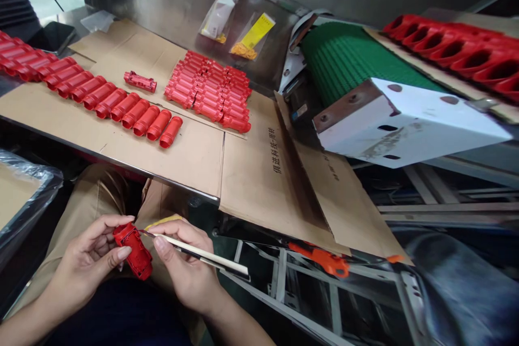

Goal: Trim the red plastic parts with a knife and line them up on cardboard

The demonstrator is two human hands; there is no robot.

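Low over the lap, my left hand point(90, 255) grips a red plastic tube-shaped housing point(135, 253) between thumb and fingers, tilted, with its cut-out side showing. My right hand point(188, 265) is closed like a pen grip around a slim tool with a cream and black handle point(211, 255). The tool's thin dark tip is at the upper end of the housing; whether it touches cannot be made out. A yellow strip point(165, 221) shows behind the right fingers; what it belongs to is hidden.
Red housings stand in a long row point(109, 98) and a stacked block point(208, 86) on the cardboard-covered table point(194, 159). One lies apart point(140, 81). Right are a green conveyor belt point(344, 59), its white metal bracket point(401, 124) and more red parts point(454, 51). A plastic-lined bin point(44, 178) stands left.
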